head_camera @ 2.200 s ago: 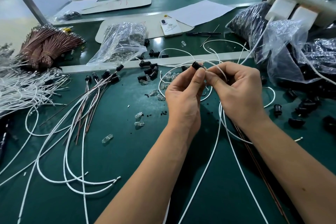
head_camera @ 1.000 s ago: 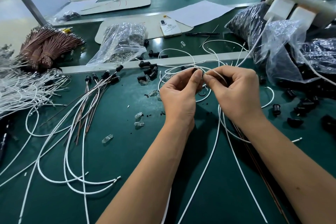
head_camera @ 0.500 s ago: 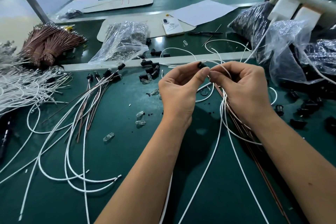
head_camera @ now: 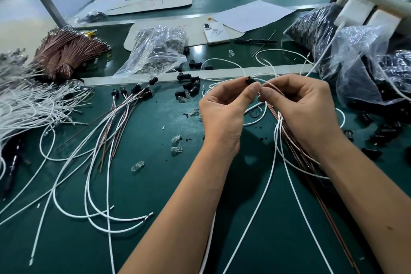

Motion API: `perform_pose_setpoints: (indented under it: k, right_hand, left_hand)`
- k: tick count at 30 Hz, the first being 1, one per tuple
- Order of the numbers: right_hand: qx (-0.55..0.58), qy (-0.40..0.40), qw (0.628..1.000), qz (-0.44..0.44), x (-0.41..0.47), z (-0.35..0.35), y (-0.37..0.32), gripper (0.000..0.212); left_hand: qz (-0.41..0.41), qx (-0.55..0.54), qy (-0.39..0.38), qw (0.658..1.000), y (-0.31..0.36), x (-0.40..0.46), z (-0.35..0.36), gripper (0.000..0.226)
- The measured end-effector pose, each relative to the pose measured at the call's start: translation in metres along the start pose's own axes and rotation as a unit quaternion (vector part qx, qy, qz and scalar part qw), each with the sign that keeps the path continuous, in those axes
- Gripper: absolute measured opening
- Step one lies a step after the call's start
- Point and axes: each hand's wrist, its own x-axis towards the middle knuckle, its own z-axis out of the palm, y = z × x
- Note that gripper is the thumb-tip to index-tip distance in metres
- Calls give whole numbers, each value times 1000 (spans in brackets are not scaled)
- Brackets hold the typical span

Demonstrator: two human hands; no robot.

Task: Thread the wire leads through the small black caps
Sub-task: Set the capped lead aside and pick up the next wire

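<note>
My left hand (head_camera: 222, 109) pinches a small black cap (head_camera: 250, 80) between thumb and forefinger, holding it up above the green desk (head_camera: 155, 184), a little toward twelve o'clock from the middle of my view. My right hand (head_camera: 304, 104) sits just at three o'clock of it, fingers (head_camera: 266, 92) curled and pinched on the ends of the wire leads (head_camera: 278, 131), white and reddish-brown strands that hang from under my palm and trail off toward five and six o'clock across the desk. The tips of the two hands nearly touch, the lead ends right beside the cap; whether a lead is already inside it I cannot tell. At nine to ten o'clock of my left hand lies a fan of finished leads (head_camera: 124, 109) with black caps on their far ends, and near them at eleven o'clock a cluster of loose black caps (head_camera: 189, 87). Clear little bulbs (head_camera: 176, 145) lie scattered at eight o'clock. A heap of white wires (head_camera: 26, 104) fills the far nine o'clock edge, with bundles of brown wires (head_camera: 64, 51) at ten o'clock. A clear plastic bag (head_camera: 155, 51) sits at eleven o'clock, a white phone (head_camera: 215, 33) at twelve, and bags of black parts (head_camera: 364, 66) at two o'clock.
</note>
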Motion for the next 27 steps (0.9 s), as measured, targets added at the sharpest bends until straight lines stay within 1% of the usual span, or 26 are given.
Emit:
perform_pose_setpoints:
  k: [2,4,6,9,12,14,20,24,27]
  right_hand:
    - [1,-20,1000,11,0,-1,0,2]
    - [10,-29,999,19,0,-1,1,4]
    - [28,-28,999,23,0,-1,1,6]
    - [67,-23,997,28,0,0,1,2]
    - [111,-20,993,37,1,-3,2,11]
    - [128,-29,991,38,2,-3,2,13]
    - [163,-53,985,27,1,-1,1,8]
    - [175,-41,983,24,1,-1,-1,25]
    - [175,-55,983,18,2,-2,0,26]
  left_hand:
    - [6,2,-2,1000,0,0,-1,18]
    - [13,2,-8,1000,0,0,-1,19]
    - [23,5,-21,1000,0,0,-1,19]
    - [39,12,-39,998,1,-1,-1,21]
    - [53,20,-58,997,3,-2,0,21]
    - [63,24,-72,995,4,-2,1,22]
    - [89,39,-107,989,8,0,0,25]
    - [99,39,-135,985,9,-1,-1,27]
    - [111,37,-152,981,10,0,-1,30]
